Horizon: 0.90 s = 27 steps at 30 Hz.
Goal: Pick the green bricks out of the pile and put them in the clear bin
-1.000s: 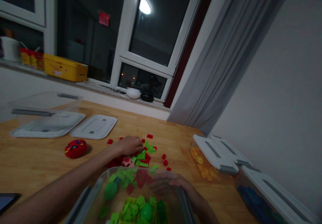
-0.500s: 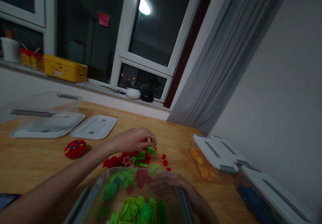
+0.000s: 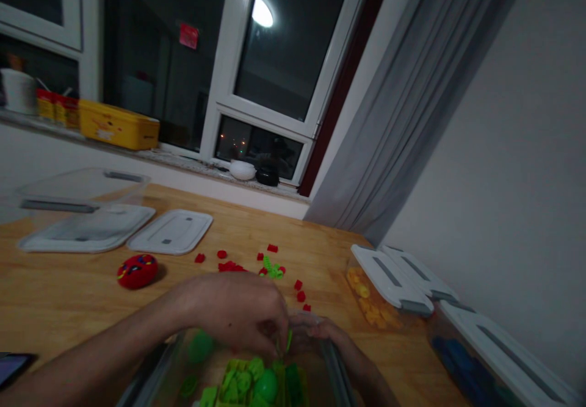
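Note:
A clear plastic box (image 3: 158, 378) with grey side clips stands close in front of me, holding green toy bricks (image 3: 240, 382) and a green plastic egg (image 3: 266, 385). My left hand (image 3: 238, 309) hangs over its far wall, fingertips pinched on a small green toy brick (image 3: 289, 340). Around the far right corner of the box, my right hand (image 3: 325, 332) holds its wall, its fingers partly seen through the plastic. Past the box lie a green toy piece (image 3: 273, 268) and scattered red toy bricks (image 3: 301, 296); my left hand hides part of the pile.
A red plush ball (image 3: 137, 271) rests on the left of the wooden table. Behind it are two white lids (image 3: 170, 231) and an upturned clear box (image 3: 82, 187). Lidded boxes (image 3: 389, 279) with orange and blue contents line the right side. A phone (image 3: 16, 367) lies at the left edge.
My left hand has come back from the pieces on the table to above the box, with a small green brick pinched. More red pieces show behind it. My right hand stays put.

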Available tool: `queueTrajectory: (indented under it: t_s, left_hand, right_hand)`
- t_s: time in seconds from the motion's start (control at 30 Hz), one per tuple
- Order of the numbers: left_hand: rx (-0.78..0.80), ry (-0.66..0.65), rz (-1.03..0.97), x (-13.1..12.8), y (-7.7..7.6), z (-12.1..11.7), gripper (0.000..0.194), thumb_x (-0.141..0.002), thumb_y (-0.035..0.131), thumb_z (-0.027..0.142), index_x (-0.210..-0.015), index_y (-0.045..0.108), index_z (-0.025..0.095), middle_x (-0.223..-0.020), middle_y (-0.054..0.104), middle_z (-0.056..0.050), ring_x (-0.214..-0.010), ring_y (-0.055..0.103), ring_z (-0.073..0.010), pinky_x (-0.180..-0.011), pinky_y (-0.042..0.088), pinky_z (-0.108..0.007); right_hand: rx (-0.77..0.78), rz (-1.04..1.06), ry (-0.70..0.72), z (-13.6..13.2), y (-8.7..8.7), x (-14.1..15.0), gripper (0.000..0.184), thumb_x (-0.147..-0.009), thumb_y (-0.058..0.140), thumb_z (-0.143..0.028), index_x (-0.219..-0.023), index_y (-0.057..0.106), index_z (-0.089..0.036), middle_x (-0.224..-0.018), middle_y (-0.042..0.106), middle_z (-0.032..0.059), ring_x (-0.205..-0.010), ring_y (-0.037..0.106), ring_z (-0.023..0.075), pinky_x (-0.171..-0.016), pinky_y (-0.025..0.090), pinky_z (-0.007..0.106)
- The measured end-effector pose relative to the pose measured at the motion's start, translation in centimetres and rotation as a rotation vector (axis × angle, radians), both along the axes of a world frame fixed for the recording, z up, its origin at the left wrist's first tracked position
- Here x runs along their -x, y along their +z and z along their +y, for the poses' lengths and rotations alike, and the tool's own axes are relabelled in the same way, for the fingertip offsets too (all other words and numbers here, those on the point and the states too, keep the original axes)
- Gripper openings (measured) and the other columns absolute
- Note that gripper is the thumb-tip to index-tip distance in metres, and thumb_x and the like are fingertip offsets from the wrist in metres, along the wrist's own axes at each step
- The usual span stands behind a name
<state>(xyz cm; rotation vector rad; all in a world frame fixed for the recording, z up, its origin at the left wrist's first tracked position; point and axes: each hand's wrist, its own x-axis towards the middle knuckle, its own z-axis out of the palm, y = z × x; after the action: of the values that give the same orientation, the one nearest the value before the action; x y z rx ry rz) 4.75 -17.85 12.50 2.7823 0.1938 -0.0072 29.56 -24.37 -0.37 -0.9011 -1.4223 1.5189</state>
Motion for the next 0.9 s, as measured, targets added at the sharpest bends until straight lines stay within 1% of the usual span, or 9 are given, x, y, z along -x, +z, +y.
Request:
queueTrajectory:
  t_s: [0.17, 0.23, 0.3, 0.37, 0.47, 0.6, 0.67, 0.77, 0.9]
  left_hand:
    - [-0.075, -0.023, 0.146, -0.4, -0.6, -0.7, 0.013, -0.096, 0.077, 0.033, -0.091, 0.086, 0.025, -0.092, 0.088, -0.007, -0.079, 0.080, -0.0243, -0.056, 0.042, -0.035]
    - [-0.109, -0.036, 0.156, -0.6, -0.8, -0.9, 0.015, -0.096, 0.079, 0.036, -0.086, 0.084, 0.026, -0.086, 0.088, -0.005, -0.073, 0.078, -0.0233, -0.052, 0.037, -0.036]
    - [-0.100, -0.053, 0.172, -0.6, -0.9, -1.0, 0.013, -0.096, 0.078, 0.035, -0.088, 0.085, 0.027, -0.086, 0.088, -0.003, -0.073, 0.078, -0.0227, -0.052, 0.038, -0.035]
    - [-0.031, -0.060, 0.187, -0.6, -0.8, -0.9, 0.011, -0.097, 0.077, 0.033, -0.099, 0.087, 0.027, -0.093, 0.089, -0.004, -0.081, 0.080, -0.0230, -0.057, 0.044, -0.033]
    - [0.164, -0.056, 0.148, -0.3, -0.3, 0.0, 0.023, -0.100, 0.072, 0.029, -0.119, 0.084, 0.027, -0.106, 0.089, -0.006, -0.089, 0.082, -0.0217, -0.068, 0.052, -0.029]
    - [0.305, 0.029, -0.096, 0.0, -0.2, 2.8, 0.025, -0.104, 0.066, 0.034, -0.122, 0.083, 0.028, -0.110, 0.088, -0.002, -0.097, 0.080, -0.0187, -0.083, 0.056, -0.024]
    - [0.282, 0.129, -0.269, -0.1, -0.9, 4.7, 0.027, -0.105, 0.064, 0.035, -0.123, 0.082, 0.025, -0.117, 0.086, -0.004, -0.107, 0.078, -0.0197, -0.093, 0.055, -0.025]
    - [0.229, 0.263, -0.436, -0.4, -3.0, 7.8, 0.034, -0.106, 0.061, 0.037, -0.133, 0.076, 0.022, -0.130, 0.082, -0.008, -0.117, 0.075, -0.0221, -0.101, 0.054, -0.030]
    - [0.196, 0.357, -0.397, -0.7, -6.5, 11.4, 0.047, -0.103, 0.059, 0.035, -0.146, 0.065, 0.018, -0.144, 0.075, -0.014, -0.127, 0.071, -0.0263, -0.109, 0.052, -0.036]
  right_hand:
    - [-0.031, 0.008, 0.051, -0.1, 0.8, 0.4, 0.045, -0.084, 0.061, -0.030, -0.121, 0.085, -0.021, -0.128, 0.083, 0.0085, -0.122, 0.073, 0.0283, -0.119, 0.044, 0.043]
    - [-0.036, -0.007, 0.037, -0.1, 0.8, 0.3, 0.044, -0.084, 0.062, -0.029, -0.121, 0.086, -0.021, -0.129, 0.082, 0.0080, -0.126, 0.072, 0.0284, -0.121, 0.042, 0.043]
    - [-0.038, -0.011, 0.034, -0.1, 0.5, 0.2, 0.045, -0.084, 0.061, -0.029, -0.121, 0.085, -0.021, -0.130, 0.082, 0.0083, -0.128, 0.070, 0.0290, -0.122, 0.041, 0.044]
    - [-0.037, -0.011, 0.048, 0.0, 0.3, 0.1, 0.047, -0.084, 0.060, -0.029, -0.122, 0.085, -0.020, -0.130, 0.082, 0.0091, -0.127, 0.071, 0.0292, -0.122, 0.041, 0.044]
    - [-0.031, -0.017, 0.017, 0.1, -0.1, 0.0, 0.043, -0.083, 0.061, -0.030, -0.116, 0.087, -0.020, -0.125, 0.083, 0.0084, -0.120, 0.072, 0.0283, -0.120, 0.042, 0.043]
    - [0.049, 0.024, -0.003, 0.0, -0.3, 0.0, 0.043, -0.083, 0.065, -0.033, -0.118, 0.086, -0.021, -0.120, 0.084, 0.0087, -0.114, 0.074, 0.0283, -0.117, 0.045, 0.046]
    - [0.070, 0.039, 0.019, -0.2, -0.3, 0.1, 0.046, -0.083, 0.066, -0.034, -0.122, 0.084, -0.020, -0.121, 0.084, 0.0110, -0.113, 0.075, 0.0291, -0.118, 0.045, 0.048]
    - [0.079, 0.038, 0.006, -0.4, -0.2, 0.2, 0.047, -0.082, 0.067, -0.037, -0.122, 0.084, -0.018, -0.125, 0.083, 0.0131, -0.116, 0.075, 0.0301, -0.121, 0.043, 0.050]
    - [0.080, 0.037, 0.005, -0.4, -0.1, 0.2, 0.049, -0.081, 0.068, -0.037, -0.122, 0.085, -0.019, -0.125, 0.083, 0.0130, -0.117, 0.075, 0.0300, -0.122, 0.042, 0.050]
